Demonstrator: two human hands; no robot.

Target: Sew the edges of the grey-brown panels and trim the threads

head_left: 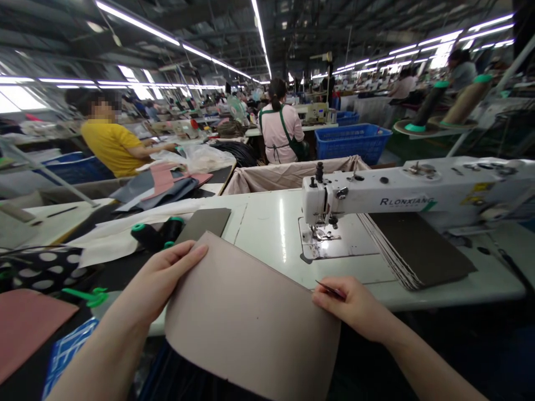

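Observation:
A beige panel (254, 317) with rounded lower corners is held up in front of the table's near edge. My left hand (173, 275) pinches its upper left corner between thumb and fingers. At the panel's upper right corner is my right hand (349, 303), its fingers closed around a small pointed tool (331, 289), probably snips or tweezers; its tip points left. Behind the panel stands a white sewing machine (368, 192), its needle area lit. A stack of dark panels with pale edges (422, 248) lies under the machine's arm.
On the left are a dark flat panel (204, 225), black thread spools (146, 236) and white cloth (108, 239). A fabric-lined bin (276, 178) and a blue crate (353, 142) stand beyond the table (263, 223). Other people sit farther back. Thread cones (466, 103) rise at right.

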